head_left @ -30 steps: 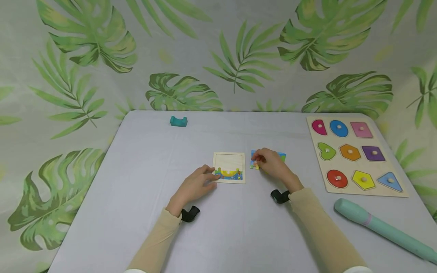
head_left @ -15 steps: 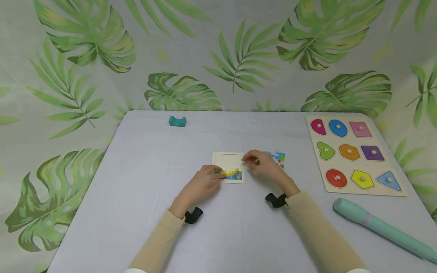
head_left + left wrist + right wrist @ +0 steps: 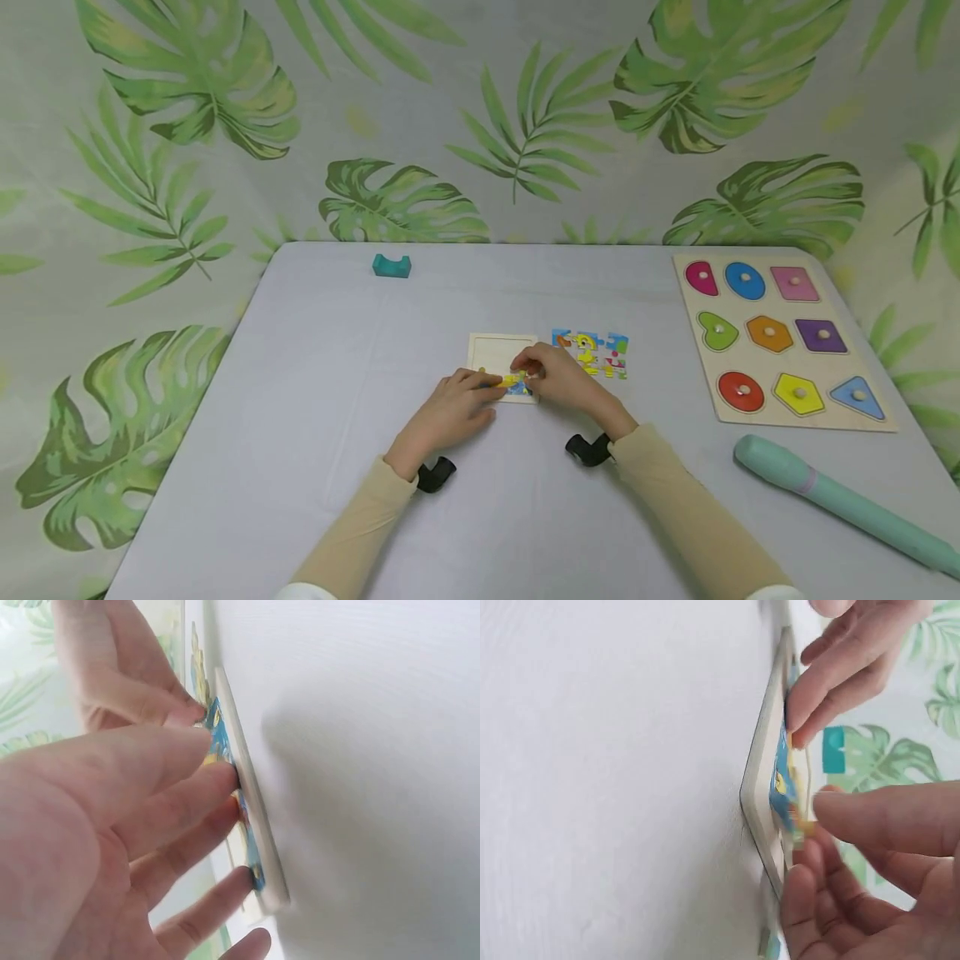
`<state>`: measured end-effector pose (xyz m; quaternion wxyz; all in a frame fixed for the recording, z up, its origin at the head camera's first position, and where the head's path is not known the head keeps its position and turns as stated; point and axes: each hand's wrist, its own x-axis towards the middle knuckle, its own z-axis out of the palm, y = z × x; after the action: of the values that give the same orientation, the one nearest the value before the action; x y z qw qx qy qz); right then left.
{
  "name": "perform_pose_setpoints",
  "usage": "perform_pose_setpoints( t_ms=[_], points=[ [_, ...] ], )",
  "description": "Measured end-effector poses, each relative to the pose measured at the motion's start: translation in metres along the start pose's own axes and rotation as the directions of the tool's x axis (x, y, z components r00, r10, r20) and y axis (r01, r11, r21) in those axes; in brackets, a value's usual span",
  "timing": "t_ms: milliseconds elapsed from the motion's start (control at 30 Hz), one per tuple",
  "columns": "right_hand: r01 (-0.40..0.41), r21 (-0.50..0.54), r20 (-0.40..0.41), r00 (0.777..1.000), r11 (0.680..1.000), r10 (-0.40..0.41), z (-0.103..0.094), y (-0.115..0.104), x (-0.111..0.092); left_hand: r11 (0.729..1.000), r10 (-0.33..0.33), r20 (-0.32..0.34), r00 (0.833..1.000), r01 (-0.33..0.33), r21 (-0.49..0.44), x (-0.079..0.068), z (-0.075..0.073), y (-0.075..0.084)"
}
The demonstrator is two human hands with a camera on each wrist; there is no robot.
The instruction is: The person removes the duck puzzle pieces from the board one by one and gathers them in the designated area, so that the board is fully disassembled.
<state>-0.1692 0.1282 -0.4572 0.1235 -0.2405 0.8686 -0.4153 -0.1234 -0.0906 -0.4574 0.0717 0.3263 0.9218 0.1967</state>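
Observation:
A small wooden puzzle tray (image 3: pixel 498 351) lies flat mid-table, with coloured jigsaw pieces (image 3: pixel 782 769) along its near side and bare wood in its far part. My left hand (image 3: pixel 456 408) rests relaxed fingertips on these pieces; the left wrist view shows its fingers (image 3: pixel 191 810) spread and fairly straight. Over the tray's right side, my right hand (image 3: pixel 564 383) pinches a puzzle piece (image 3: pixel 804 827) between thumb and fingers, largely hidden from above. Just right of the tray lie several loose puzzle pieces (image 3: pixel 587 342) with a yellow figure on blue.
At the right stands a wooden shape board (image 3: pixel 772 375) with knobbed coloured shapes. In front of it lies a mint-green stick-like object (image 3: pixel 840 500). A teal notched block (image 3: pixel 392 267) sits near the back left edge. A leaf-patterned cloth (image 3: pixel 525 125) hangs behind the table.
My right hand has picked up a puzzle piece from the loose group and carried it left onto the tray's right side. My left hand has slid slightly right across the placed pieces.

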Motion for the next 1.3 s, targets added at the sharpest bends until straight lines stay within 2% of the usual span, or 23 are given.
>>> perform_pose_setpoints(
  t_ms=[133,367,500,667,900,1100,1300],
  points=[
    [-0.005,0.059,-0.033,0.999,0.998,0.007,0.001,0.002,0.000,0.999,0.011,-0.018,1.000,-0.010,0.031,0.001,0.000,0.001],
    [0.018,-0.013,-0.030,0.999,1.000,-0.019,0.005,0.003,-0.004,0.999,0.016,-0.036,0.999,-0.015,0.038,0.002,0.001,0.001],
    [0.003,-0.003,-0.083,0.997,1.000,-0.003,-0.005,0.005,-0.010,1.000,0.006,-0.033,0.999,-0.005,0.031,0.002,0.001,0.002],
    [-0.099,0.022,-0.125,0.987,0.995,0.101,-0.033,0.015,-0.029,1.000,-0.019,-0.029,0.999,0.020,0.008,0.002,0.001,0.003],
    [-0.225,-0.018,-0.143,0.965,0.974,0.220,-0.066,0.037,-0.068,0.999,-0.036,-0.023,0.999,0.036,-0.001,0.000,0.002,0.004],
    [-0.266,0.000,-0.124,0.957,0.964,0.264,-0.070,0.047,-0.081,0.999,-0.035,-0.021,0.999,0.035,-0.006,-0.001,0.002,0.003],
    [-0.283,-0.093,-0.187,0.947,0.955,0.263,-0.064,0.054,-0.081,0.999,-0.001,-0.015,1.000,0.000,-0.039,-0.001,-0.001,-0.001]
  ],
)
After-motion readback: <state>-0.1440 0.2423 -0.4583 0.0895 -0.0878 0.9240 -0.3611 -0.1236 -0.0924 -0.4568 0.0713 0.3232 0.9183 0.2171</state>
